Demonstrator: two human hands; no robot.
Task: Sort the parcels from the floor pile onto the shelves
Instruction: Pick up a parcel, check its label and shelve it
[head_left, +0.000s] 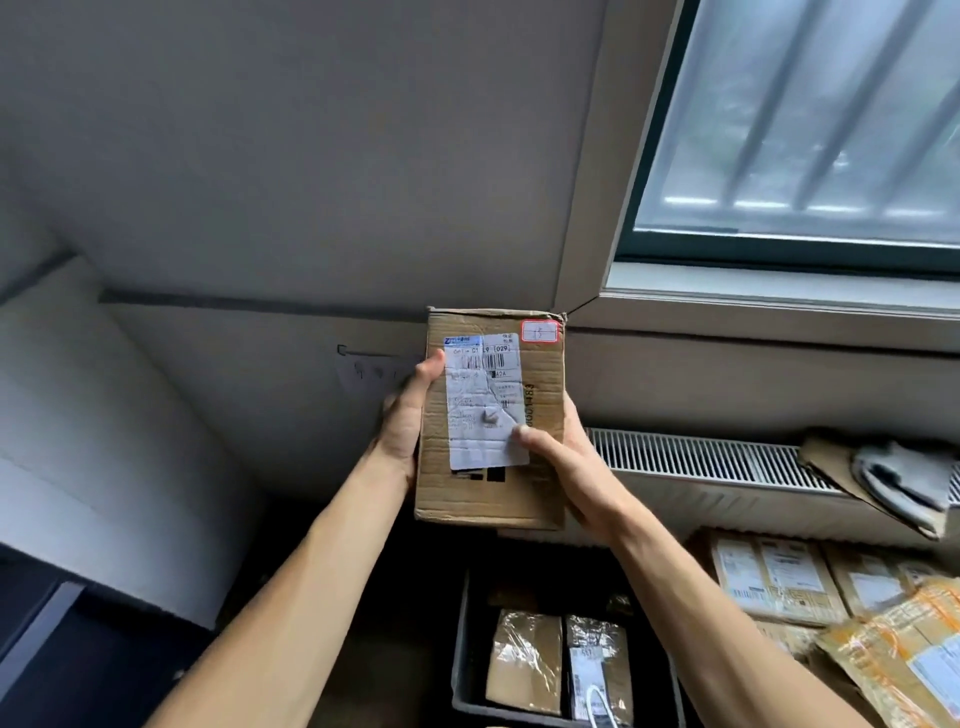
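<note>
I count one box (543, 395), gripped by left hand (402, 415) and right hand (566, 467); two parcels (524, 660) in one bin (460, 649).

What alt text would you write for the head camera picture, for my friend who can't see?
Two hands hold up a brown cardboard box with a white shipping label; the left hand grips its left edge, the right hand rests its thumb on the label. Below, a dark bin holds wrapped parcels.

dim daylight enters from the window (800, 119); edges bend outward, lower corners lie dark and soft.
</note>
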